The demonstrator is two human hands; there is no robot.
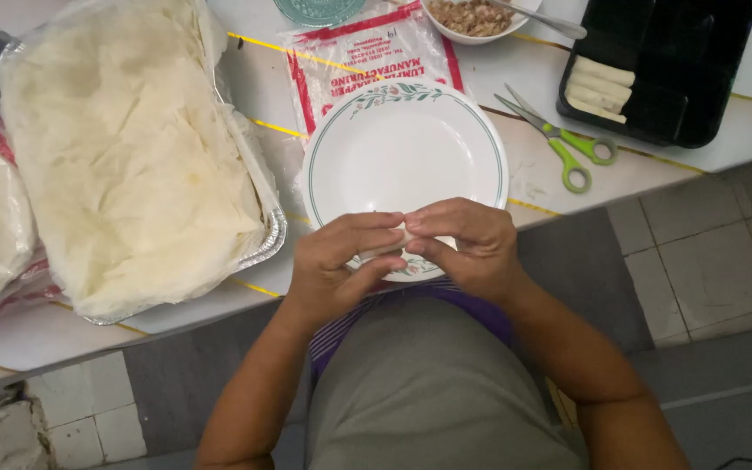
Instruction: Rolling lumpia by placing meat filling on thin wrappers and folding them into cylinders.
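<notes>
- White tiled table (515, 78) — plate (402, 152) centred near its edge.
- Left hand (341, 261), right hand (467, 248) over plate's near rim — both pinching a small pale roll (399, 237).
- Roll looks soft, thin-skinned, tear-prone; grip the ends lightly.

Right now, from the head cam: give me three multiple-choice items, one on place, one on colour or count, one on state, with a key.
1. Where do the scissors lie?
A. on the white plate
B. between the white plate and the black tray
C. in the foil pan

2. What colour are the scissors' handles?
A. green
B. red
C. black

3. What do the left hand and right hand do?
A. rest flat, apart
B. grip the scissors
C. pinch a small pale roll together

Key: B, they lie on the table between the two; A, both loops are green; C, the fingers meet around the roll over the plate's near rim.
</notes>
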